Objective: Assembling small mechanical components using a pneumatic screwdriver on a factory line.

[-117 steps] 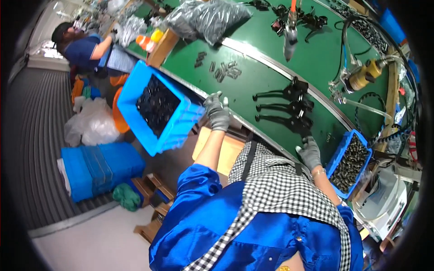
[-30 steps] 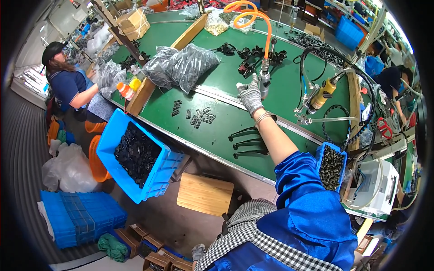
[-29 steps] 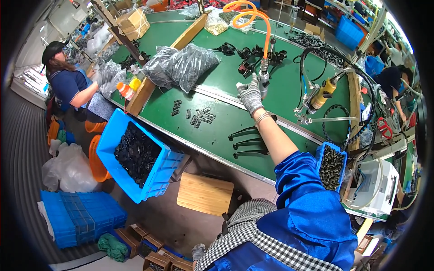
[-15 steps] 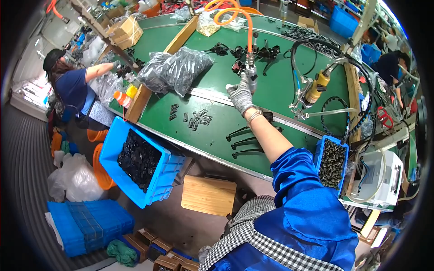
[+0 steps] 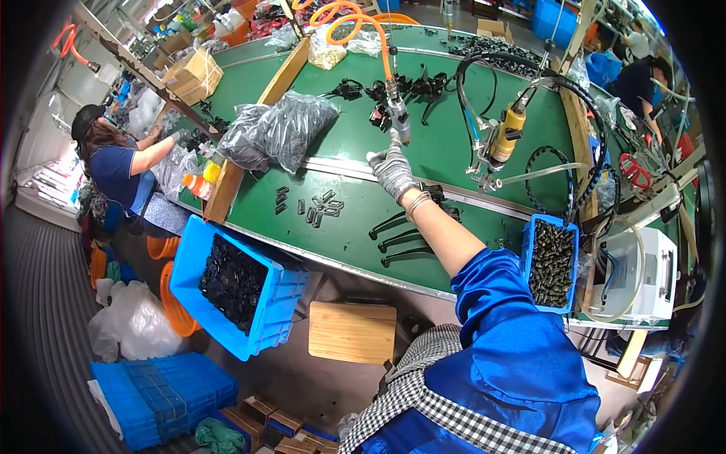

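My right hand (image 5: 393, 172), in a grey-white knit glove, reaches over the green workbench (image 5: 454, 219) with thumb and fingers apart and nothing held. Just beyond its fingertips a silver air screwdriver (image 5: 398, 113) hangs tilted from an orange coiled hose (image 5: 386, 59); whether they touch I cannot tell. Behind the tool lie black lever assemblies (image 5: 425, 89). Several black levers (image 5: 404, 244) rest side by side left of my forearm, their upper ends partly hidden by it. Small black rectangular pieces (image 5: 324, 207) are scattered further left. My left hand is out of view.
A grey plastic bag (image 5: 291, 132) lies by a wooden rail (image 5: 284, 72). To the right hang a yellow air tool (image 5: 507, 136) and black hoses; below stands a blue bin (image 5: 535, 281) of small metal parts. A blue crate (image 5: 283, 303) and wooden stool (image 5: 352, 331) are nearer. A co-worker (image 5: 121, 163) works left.
My right hand has come off the air screwdriver and drawn back, its thumb spreading away. The screwdriver now hangs tilted. The whole view has shifted slightly.
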The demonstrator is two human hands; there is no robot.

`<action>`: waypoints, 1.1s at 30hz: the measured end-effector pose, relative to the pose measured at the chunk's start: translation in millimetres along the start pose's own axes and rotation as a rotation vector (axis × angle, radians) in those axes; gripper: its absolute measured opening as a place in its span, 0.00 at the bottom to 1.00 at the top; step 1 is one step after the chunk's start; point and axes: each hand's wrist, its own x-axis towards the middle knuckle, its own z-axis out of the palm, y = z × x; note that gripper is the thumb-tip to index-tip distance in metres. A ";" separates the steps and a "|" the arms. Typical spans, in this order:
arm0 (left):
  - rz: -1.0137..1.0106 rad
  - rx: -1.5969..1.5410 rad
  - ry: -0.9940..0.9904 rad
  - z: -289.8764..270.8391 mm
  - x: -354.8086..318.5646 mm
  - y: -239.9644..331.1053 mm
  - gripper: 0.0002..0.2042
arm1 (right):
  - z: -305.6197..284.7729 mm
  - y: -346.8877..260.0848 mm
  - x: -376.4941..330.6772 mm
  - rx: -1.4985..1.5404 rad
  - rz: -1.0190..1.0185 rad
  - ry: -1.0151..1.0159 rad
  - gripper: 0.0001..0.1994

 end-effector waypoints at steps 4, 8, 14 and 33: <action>0.098 -0.039 -0.020 9.2 8.1 6.2 0.08 | -7.3 -4.2 -9.2 -0.022 0.022 -0.004 0.47; 0.200 -0.078 -0.034 17.2 16.2 14.5 0.08 | -1.4 -0.3 -12.0 -0.036 -0.013 0.021 0.46; 0.280 -0.109 -0.032 9.7 -17.8 12.3 0.08 | 17.3 10.9 -12.6 0.002 -0.070 0.030 0.45; 0.513 -0.168 -0.246 -37.6 -115.0 -57.3 0.09 | -15.4 118.9 -242.8 0.016 0.144 -0.251 0.44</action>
